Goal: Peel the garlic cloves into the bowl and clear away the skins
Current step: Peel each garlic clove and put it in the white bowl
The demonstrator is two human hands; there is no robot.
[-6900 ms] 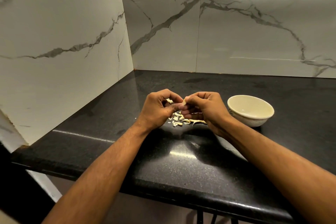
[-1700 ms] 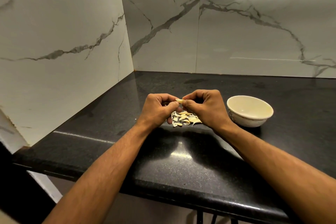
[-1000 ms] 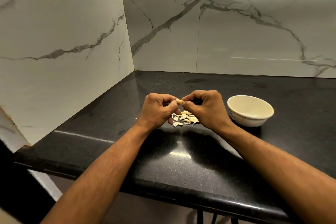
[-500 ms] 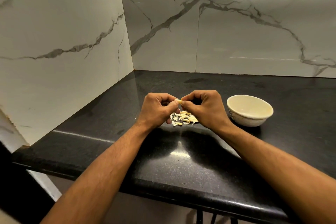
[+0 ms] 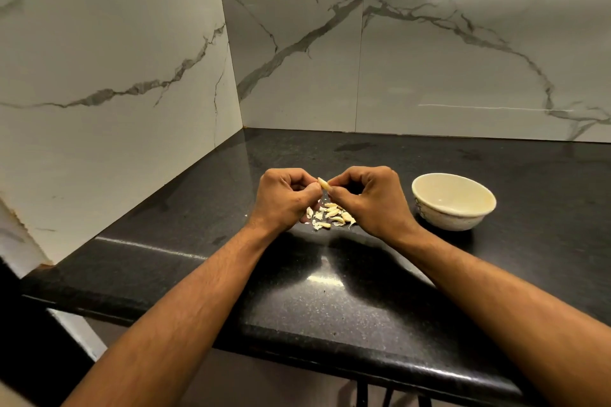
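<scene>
little has changed in the last second: your left hand (image 5: 287, 197) and right hand (image 5: 366, 197) still pinch one clove (image 5: 323, 183) between their fingers, above the skins (image 5: 330, 216), bowl (image 5: 453, 201) to the right, so peeling continues.

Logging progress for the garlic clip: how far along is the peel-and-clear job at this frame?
Done: nothing I can confirm; the visible inside of the bowl looks bare, its bottom hidden behind the near wall. In hand: left hand and right hand pinch one clove between them above the pile on the counter. Left: drop it in the bowl, work through the pile, clear the skins.
</scene>
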